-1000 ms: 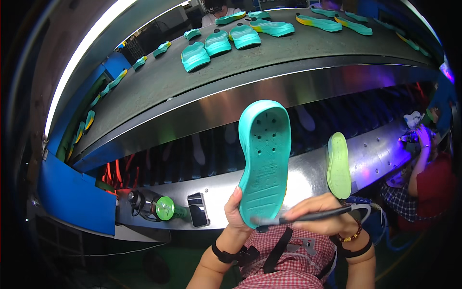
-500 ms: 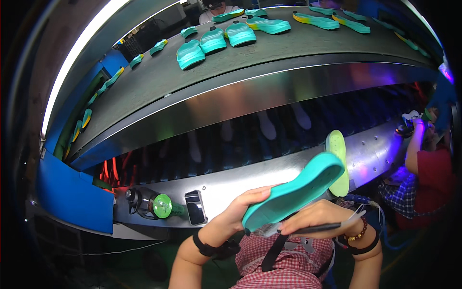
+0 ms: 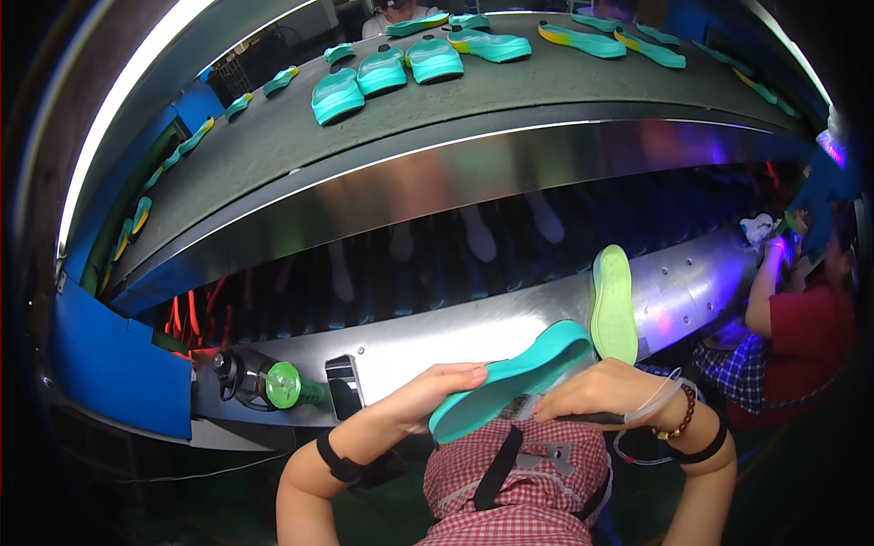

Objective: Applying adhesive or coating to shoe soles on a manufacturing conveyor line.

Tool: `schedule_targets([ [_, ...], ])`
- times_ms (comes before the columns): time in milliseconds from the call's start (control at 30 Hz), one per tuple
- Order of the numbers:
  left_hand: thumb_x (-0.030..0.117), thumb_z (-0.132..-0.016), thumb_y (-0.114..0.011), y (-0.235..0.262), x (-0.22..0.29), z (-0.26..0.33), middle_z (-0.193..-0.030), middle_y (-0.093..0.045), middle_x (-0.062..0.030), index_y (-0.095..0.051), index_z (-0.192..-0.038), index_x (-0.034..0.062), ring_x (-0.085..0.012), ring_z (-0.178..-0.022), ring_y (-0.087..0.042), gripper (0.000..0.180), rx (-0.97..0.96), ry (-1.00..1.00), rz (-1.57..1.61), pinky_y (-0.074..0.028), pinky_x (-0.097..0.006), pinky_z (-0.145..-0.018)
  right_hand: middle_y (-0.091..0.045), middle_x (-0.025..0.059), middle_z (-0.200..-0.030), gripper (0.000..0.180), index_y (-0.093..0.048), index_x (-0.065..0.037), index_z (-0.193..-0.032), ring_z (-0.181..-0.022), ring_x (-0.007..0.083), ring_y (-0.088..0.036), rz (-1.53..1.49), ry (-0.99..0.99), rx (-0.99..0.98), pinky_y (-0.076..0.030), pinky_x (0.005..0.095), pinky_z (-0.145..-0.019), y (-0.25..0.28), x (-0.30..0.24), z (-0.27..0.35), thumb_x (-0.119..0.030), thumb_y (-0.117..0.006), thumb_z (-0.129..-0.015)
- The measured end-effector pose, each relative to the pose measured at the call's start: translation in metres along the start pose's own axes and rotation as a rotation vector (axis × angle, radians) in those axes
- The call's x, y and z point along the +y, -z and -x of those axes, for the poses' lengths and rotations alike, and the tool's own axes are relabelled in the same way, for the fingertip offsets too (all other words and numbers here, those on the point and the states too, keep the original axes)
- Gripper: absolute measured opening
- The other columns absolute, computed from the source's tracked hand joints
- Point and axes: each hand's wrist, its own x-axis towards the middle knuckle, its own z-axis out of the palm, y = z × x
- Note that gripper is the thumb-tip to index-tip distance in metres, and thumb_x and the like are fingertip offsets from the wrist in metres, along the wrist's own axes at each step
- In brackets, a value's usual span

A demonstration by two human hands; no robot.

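Observation:
My left hand (image 3: 442,384) is closed on the near left part of a teal shoe sole (image 3: 510,382), thumb over its rim. The sole is tilted in front of my checked apron. My right hand (image 3: 596,391) is closed on a slim dark-handled brush (image 3: 596,418), with clear tubing (image 3: 660,407) running past the wrist. Its pale tip lies at the sole's lower edge, partly hidden by my fingers. Just beyond the right hand, a yellow-green sole (image 3: 614,309) lies on the metal ledge (image 3: 473,329).
On the ledge's left are a dark bottle (image 3: 238,378), a green-lidded bottle (image 3: 284,385) and a phone (image 3: 344,387). Behind, a dark conveyor belt (image 3: 273,155) carries several teal soles (image 3: 382,71). A co-worker in red (image 3: 806,332) is at the right; another person is beyond the belt.
The teal sole has come lower and tipped flatter, with more of its upper face toward me. The whole view has shifted, so surroundings appear farther left. Both hands keep their holds.

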Motion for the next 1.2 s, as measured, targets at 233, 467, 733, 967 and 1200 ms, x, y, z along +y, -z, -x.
schedule_targets([
  [233, 0.031, -0.089, -0.038, 0.005, -0.019, -0.01, -0.118, -0.047, -0.0186, -0.031, -0.127, -0.0002, -0.0277, -0.103, -0.052, 0.05, -0.071, -0.059, 0.483, -0.047, -0.039, -0.083, -0.064, 0.0125, -0.092, 0.023, -0.062, 0.001, -0.095, -0.083, 0.0199, -0.062, -0.425, -0.163, 0.302, -0.048, 0.0267, -0.077, -0.015, -0.001, -0.002, -0.004, -0.064, -0.073],
  [467, 0.032, -0.087, -0.04, 0.009, -0.046, -0.029, -0.119, -0.045, -0.0194, -0.035, -0.125, 0.0011, -0.0347, -0.105, -0.049, 0.049, -0.196, -0.084, 0.747, -0.039, -0.05, -0.089, -0.063, 0.0105, -0.08, 0.016, -0.062, 0.003, -0.09, -0.068, 0.0133, -0.059, -0.42, -0.333, 1.136, -0.046, 0.0224, -0.06, -0.037, 0.044, -0.013, -0.001, -0.057, -0.075],
  [733, 0.031, -0.089, -0.04, 0.027, -0.031, 0.027, -0.112, -0.052, -0.0166, -0.041, -0.12, -0.0012, -0.0265, -0.097, -0.056, 0.045, -0.08, -0.446, 0.597, -0.045, -0.041, -0.085, -0.061, 0.012, -0.08, 0.02, -0.058, 0.005, -0.096, -0.053, 0.0111, -0.051, -0.536, -0.22, 1.158, -0.041, 0.0196, -0.048, -0.083, 0.0, -0.014, 0.001, -0.052, -0.077],
  [967, 0.047, -0.083, -0.033, 0.106, 0.136, 0.146, -0.119, -0.044, -0.0216, -0.036, -0.121, -0.0029, -0.04, -0.107, -0.044, 0.063, -0.027, -1.412, 0.542, -0.037, -0.054, -0.087, -0.059, 0.008, -0.09, 0.028, -0.053, 0.008, -0.107, -0.057, 0.0074, -0.044, -1.07, -0.306, 0.94, -0.034, 0.0169, -0.049, -0.069, 0.035, 0.025, -0.012, -0.046, -0.087],
  [1200, 0.034, -0.079, -0.051, 0.132, 0.242, 0.094, -0.097, -0.04, -0.0099, -0.039, -0.098, 0.0087, -0.0226, -0.093, -0.038, 0.034, 0.892, -1.337, -0.217, -0.035, -0.031, -0.082, -0.057, 0.0147, -0.103, 0.027, -0.051, 0.008, -0.109, -0.081, 0.0163, -0.054, -1.081, -0.352, 1.061, -0.043, 0.0242, -0.071, -0.079, 0.039, 0.009, -0.006, -0.046, -0.086],
])
